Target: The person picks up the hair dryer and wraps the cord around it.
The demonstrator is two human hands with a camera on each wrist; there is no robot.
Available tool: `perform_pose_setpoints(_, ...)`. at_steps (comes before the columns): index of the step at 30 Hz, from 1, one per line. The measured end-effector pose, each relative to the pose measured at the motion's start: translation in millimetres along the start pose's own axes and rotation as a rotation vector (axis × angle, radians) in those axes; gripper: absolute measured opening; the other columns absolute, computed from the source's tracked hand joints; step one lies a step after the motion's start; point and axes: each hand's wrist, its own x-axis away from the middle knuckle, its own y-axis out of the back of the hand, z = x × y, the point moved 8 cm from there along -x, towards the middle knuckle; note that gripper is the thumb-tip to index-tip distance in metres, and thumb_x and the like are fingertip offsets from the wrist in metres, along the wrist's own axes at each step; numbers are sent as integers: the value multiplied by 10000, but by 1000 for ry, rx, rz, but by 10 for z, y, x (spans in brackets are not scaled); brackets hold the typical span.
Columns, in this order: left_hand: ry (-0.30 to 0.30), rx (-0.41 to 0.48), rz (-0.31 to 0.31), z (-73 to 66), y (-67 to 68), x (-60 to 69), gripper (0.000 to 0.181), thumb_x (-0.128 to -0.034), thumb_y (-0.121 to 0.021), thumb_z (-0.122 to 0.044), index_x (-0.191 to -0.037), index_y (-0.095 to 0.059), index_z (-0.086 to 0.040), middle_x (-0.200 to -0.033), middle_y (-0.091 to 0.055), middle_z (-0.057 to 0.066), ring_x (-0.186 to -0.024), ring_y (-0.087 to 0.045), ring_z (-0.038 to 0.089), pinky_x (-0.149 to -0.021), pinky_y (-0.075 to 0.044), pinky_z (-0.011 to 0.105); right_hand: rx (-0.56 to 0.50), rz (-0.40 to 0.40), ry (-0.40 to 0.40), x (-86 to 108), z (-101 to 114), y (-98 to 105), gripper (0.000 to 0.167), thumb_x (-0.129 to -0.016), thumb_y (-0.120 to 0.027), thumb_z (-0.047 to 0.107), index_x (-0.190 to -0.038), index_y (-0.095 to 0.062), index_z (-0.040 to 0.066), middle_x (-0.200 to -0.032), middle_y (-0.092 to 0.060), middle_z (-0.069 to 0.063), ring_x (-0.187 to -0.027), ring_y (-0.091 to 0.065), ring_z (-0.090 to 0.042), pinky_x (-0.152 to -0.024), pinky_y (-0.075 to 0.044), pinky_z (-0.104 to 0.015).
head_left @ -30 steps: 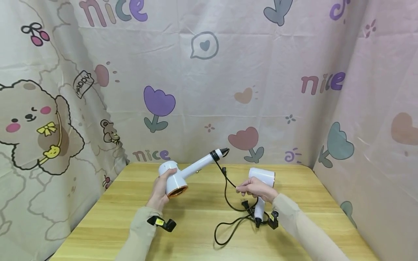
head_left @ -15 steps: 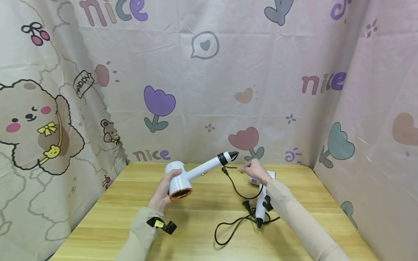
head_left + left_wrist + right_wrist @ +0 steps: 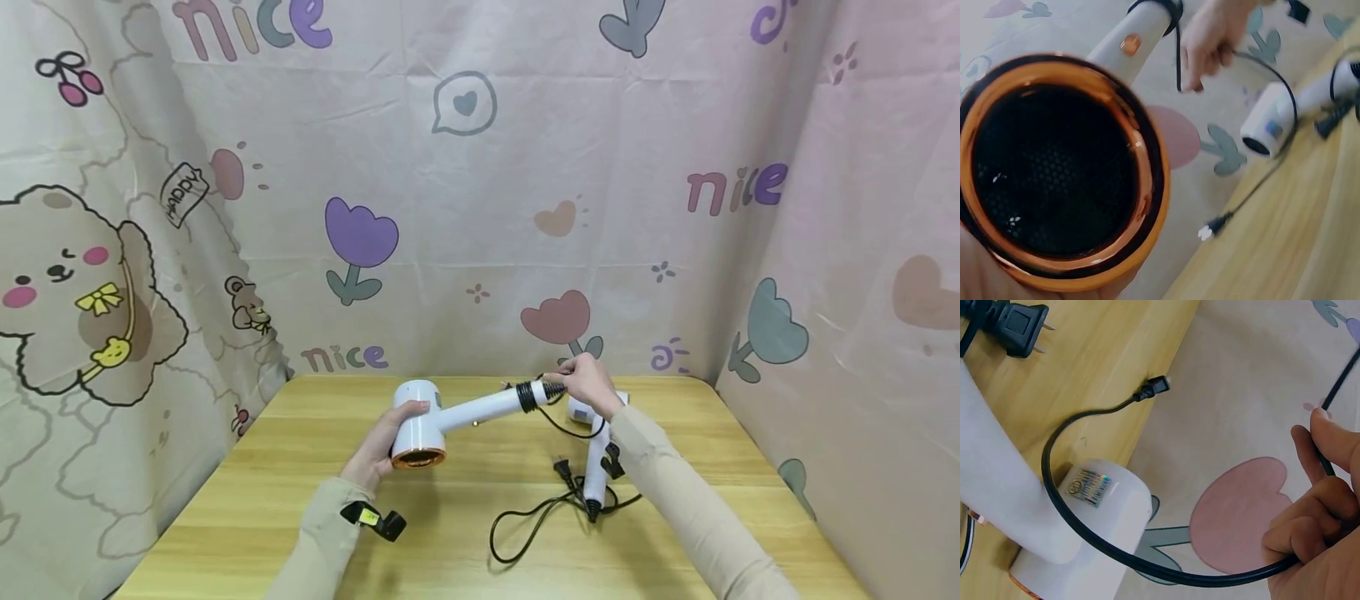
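Dryer (image 3: 417, 433) up above the surface (image 3: 450, 533), left grip (image 3: 381, 442) clasped round its body — copper-rimmed mouth (image 3: 418, 457) facing down and toward the wearer, handle (image 3: 487, 408) stretching right and slightly up, its tip just by the right grip (image 3: 588, 383). That one pinches the cord (image 3: 1204, 581), plug (image 3: 1152, 388) on its loose end. Second dryer (image 3: 595, 471) lies to the right, handle toward the wearer, label (image 3: 1088, 486) too fine to read — but the cloth (image 3: 480, 208) reads "nice" and "HAPPY".
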Motion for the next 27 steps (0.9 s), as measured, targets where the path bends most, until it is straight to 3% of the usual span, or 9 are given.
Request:
perform_pose_setpoints(1, -9, -32, -6, 5, 13, -2, 663, -888, -615, -355, -1374, -338, -1, -1040, -618, 99, -852, -671, 213, -764, -608, 378, 9, -5, 6, 5, 20, 7, 219, -877, -715, 300, -985, -792, 126, -1081, -741, -98, -791, -665, -169, -625, -507, -283)
perform_pose_setpoints(4, -52, -126, -29, -5, 44, -20, 639, -856, -664, -316, -1352, -384, -26, -1026, -637, 113, -835, -678, 227, -736, -608, 406, 29, -16, 44, 20, 101, 26, 263, -862, -732, 383, -982, -792, 157, -1031, -752, -62, -876, -698, -206, -716, -574, -361)
perform_pose_setpoints(11, -166, -300, -84, -88, 117, -40, 646, -798, -760, -235, -1328, -430, -71, -1101, -597, 165, -825, -669, 251, -675, -608, 440, 72, -91, 164, 95, 363, 64, 153, -870, -731, 338, -918, -791, 205, -895, -755, 18, -774, -687, -150, -639, -554, -310)
perform_pose_setpoints(18, -212, -354, -77, -80, 175, -44, 663, -772, -811, -214, -1308, -443, -84, -1107, -573, 193, -836, -668, 275, -646, -607, 466, 104, -88, 275, 242, 655, 15, 179, -891, -707, 341, -941, -786, 187, -882, -760, 21, -640, -649, -55, -610, -542, -285)
perform_pose_setpoints(21, -235, -382, -124, -102, 216, -45, 683, -769, -816, -221, -1320, -438, -77, -1127, -563, 196, -850, -653, 267, -643, -608, 438, 107, -91, 297, 319, 732, 16, 166, -884, -715, 328, -929, -786, 184, -859, -758, 28, -578, -618, -28, -606, -536, -278)
perform_pose_setpoints(24, -264, -402, -189, -148, 263, -46, 704, -766, -819, -222, -1331, -430, -64, -1142, -554, 203, -857, -642, 267, -634, -608, 420, 103, -97, 307, 390, 775, 21, 154, -872, -730, 307, -914, -788, 171, -833, -756, 15, -507, -580, -54, -519, -491, -270)
perform_pose_setpoints(27, -287, -418, -236, -188, 299, -52, 715, -757, -830, -217, -1327, -429, -53, -1138, -555, 210, -863, -640, 272, -636, -609, 411, 130, -98, 323, 448, 803, -4, 137, -858, -744, 289, -901, -789, 168, -831, -755, 14, -531, -585, -62, -493, -458, -243)
